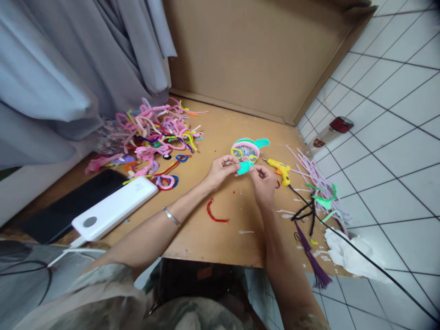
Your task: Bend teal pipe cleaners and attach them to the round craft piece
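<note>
Between my two hands is a small turquoise fuzzy piece (244,167), its exact kind too small to make out. My left hand (223,172) pinches its left end, and the fingers of my right hand (263,178) are closed on its right end. Just beyond it lies a round craft piece (245,150) with a pink fuzzy rim, a yellow loop and a green strip sticking out to the right. A yellow glue gun (280,170) rests to the right of my right hand. Nearer me, a curved red pipe cleaner (216,214) lies on the table.
A tangled heap of pipe cleaners (154,128) covers the back left. A white power bank (115,208) and a black phone-like slab (74,206) lie at left. Lilac pipe cleaners (316,176), a purple tassel (311,256), white stuffing (354,252) and the black cord (360,254) occupy the right.
</note>
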A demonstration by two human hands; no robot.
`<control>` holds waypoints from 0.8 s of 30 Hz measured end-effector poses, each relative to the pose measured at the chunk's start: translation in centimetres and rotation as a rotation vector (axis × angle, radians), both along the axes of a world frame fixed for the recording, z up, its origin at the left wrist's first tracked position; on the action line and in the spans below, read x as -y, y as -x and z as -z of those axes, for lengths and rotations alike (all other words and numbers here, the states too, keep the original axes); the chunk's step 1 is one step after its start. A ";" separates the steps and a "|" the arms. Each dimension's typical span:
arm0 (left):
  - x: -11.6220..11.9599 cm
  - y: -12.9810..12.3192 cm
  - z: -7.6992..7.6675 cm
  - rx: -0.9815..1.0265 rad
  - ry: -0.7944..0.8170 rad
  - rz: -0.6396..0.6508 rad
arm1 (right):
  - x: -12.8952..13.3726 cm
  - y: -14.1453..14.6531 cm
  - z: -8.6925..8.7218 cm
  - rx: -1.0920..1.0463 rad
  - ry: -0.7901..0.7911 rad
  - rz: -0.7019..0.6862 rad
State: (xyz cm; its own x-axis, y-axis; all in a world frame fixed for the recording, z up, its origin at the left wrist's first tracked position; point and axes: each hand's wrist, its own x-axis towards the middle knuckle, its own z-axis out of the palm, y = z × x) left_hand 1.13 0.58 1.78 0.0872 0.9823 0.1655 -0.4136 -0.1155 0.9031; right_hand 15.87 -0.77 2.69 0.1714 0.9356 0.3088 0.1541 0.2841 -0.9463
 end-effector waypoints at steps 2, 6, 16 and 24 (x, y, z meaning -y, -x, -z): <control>0.0 0.0 0.0 -0.003 -0.008 0.002 | 0.0 0.0 0.1 -0.010 -0.011 0.006; 0.1 0.0 -0.1 -0.017 -0.015 0.006 | 0.0 0.1 0.2 -0.015 -0.013 0.004; 0.1 -0.1 -0.4 0.002 0.033 -0.010 | 0.4 0.4 -0.5 0.027 -0.024 -0.042; 0.2 -0.2 -0.5 -0.039 0.054 -0.043 | 0.4 0.2 -0.6 0.076 0.009 -0.083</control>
State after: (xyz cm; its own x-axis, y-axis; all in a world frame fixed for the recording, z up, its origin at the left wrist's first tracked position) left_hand 1.34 0.36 2.27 0.0499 0.9927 0.1097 -0.3733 -0.0833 0.9240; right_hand 15.65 -1.14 3.31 0.0696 0.9482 0.3100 0.2021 0.2909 -0.9352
